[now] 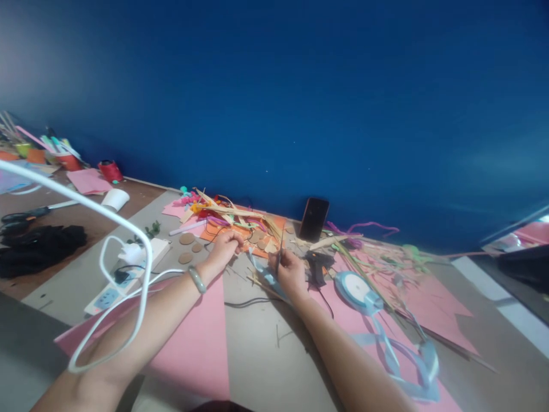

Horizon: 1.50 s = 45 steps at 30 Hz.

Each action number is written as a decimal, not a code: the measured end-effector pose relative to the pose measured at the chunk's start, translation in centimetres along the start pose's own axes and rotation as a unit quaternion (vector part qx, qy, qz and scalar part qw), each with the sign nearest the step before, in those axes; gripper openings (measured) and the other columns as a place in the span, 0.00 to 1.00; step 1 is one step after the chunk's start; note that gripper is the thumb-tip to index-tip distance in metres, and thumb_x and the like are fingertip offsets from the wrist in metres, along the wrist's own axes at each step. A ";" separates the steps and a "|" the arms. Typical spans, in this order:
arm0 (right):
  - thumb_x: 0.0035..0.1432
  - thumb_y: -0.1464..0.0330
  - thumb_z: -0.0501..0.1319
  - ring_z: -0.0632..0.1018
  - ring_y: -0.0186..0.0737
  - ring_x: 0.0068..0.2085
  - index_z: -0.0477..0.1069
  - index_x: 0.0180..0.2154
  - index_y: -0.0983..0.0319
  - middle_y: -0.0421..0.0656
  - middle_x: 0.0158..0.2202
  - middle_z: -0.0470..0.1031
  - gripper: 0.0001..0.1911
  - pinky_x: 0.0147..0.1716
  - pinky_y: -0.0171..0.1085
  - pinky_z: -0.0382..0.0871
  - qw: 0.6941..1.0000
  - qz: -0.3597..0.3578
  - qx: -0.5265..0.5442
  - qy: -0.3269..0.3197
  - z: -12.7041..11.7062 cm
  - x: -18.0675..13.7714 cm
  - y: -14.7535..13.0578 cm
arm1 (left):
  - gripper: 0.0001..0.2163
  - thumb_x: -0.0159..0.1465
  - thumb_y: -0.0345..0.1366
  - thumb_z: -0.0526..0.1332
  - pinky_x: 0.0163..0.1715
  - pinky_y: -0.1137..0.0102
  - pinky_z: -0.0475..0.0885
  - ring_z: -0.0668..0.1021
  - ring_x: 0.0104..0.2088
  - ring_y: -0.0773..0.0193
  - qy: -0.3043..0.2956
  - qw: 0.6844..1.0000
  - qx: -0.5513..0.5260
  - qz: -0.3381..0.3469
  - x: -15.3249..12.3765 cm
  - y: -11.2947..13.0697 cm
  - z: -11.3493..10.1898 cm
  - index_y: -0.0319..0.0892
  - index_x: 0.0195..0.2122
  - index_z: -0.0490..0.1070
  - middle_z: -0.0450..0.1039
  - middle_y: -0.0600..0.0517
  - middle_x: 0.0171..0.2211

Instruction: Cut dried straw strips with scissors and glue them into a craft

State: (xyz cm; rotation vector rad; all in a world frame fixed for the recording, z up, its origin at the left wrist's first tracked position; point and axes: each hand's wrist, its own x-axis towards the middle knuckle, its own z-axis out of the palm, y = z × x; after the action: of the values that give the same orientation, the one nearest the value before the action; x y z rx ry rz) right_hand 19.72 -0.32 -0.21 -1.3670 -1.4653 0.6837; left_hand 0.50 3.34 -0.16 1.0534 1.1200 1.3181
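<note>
Over the middle of the table, my left hand (228, 249) is closed, fingertips curled together. Whatever it may pinch is too small or hidden to make out. A green bangle (198, 280) circles that wrist. To its right, my right hand (292, 274) grips a thin dark pointed tool (280, 249), held upright; its exact kind is not clear. Light blue ribbon (259, 264) lies beside the right hand's fingers. Just past both hands are cork-coloured discs (187, 238) and a pile of straw-like strips (231, 211) on orange paper.
A phone (314, 220) leans against the blue wall (274, 103). At right lie a ribbon spool (358, 290) and pink paper (429, 303). A white cable (148, 269) loops above my left forearm, near a power strip (112, 294). Black cloth (43, 250) lies far left.
</note>
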 end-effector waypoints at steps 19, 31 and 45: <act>0.51 0.56 0.63 0.66 0.31 0.16 0.68 0.26 0.62 0.38 0.17 0.68 0.16 0.15 0.31 0.59 0.989 0.110 0.091 0.023 -0.6 0.3 -1.0 | 0.05 0.60 0.30 0.57 0.37 0.66 0.64 0.72 0.36 0.56 -0.092 0.792 0.581 0.164 -0.6 -0.8 -2.3 0.40 0.28 0.71 0.68 0.46 0.33; 0.43 0.67 0.62 0.71 0.36 0.24 0.68 0.23 0.61 0.40 0.21 0.73 0.05 0.23 0.32 0.62 0.988 0.049 -0.094 -0.108 -1.1 0.8 0.7 | 0.04 0.60 0.28 0.59 0.34 0.69 0.63 0.72 0.31 0.60 -0.071 0.886 0.401 0.221 -1.2 -0.4 -1.2 0.43 0.29 0.69 0.71 0.50 0.29; 0.43 0.73 0.58 0.69 0.36 0.24 0.66 0.23 0.60 0.38 0.21 0.70 0.03 0.25 0.33 0.57 0.972 0.003 -0.224 -0.075 -1.5 1.1 1.5 | 0.04 0.56 0.30 0.62 0.27 0.72 0.62 0.73 0.24 0.64 -0.232 0.918 0.292 0.137 -2.0 -0.7 -0.5 0.43 0.29 0.77 0.76 0.52 0.24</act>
State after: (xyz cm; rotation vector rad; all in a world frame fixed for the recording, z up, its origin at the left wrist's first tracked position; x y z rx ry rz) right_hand 21.85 0.70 -0.68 -1.6889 -1.8131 0.4831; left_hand 0.26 1.35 -0.95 1.9110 1.0377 0.8650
